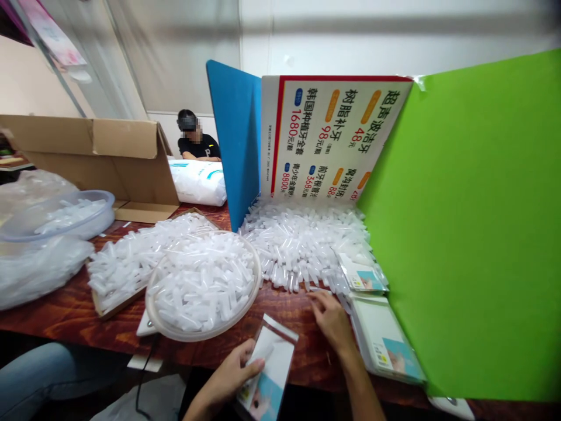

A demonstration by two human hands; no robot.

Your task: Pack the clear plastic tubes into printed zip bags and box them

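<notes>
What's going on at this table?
A person's left hand holds a white-and-blue packet near the table edge. Their right hand reaches to the near edge of a heap of small whitish pieces; whether it grips one is unclear. A round tub full of similar pieces stands left of the heap, and more packets lie beside the green panel. Another person is in the background.
</notes>
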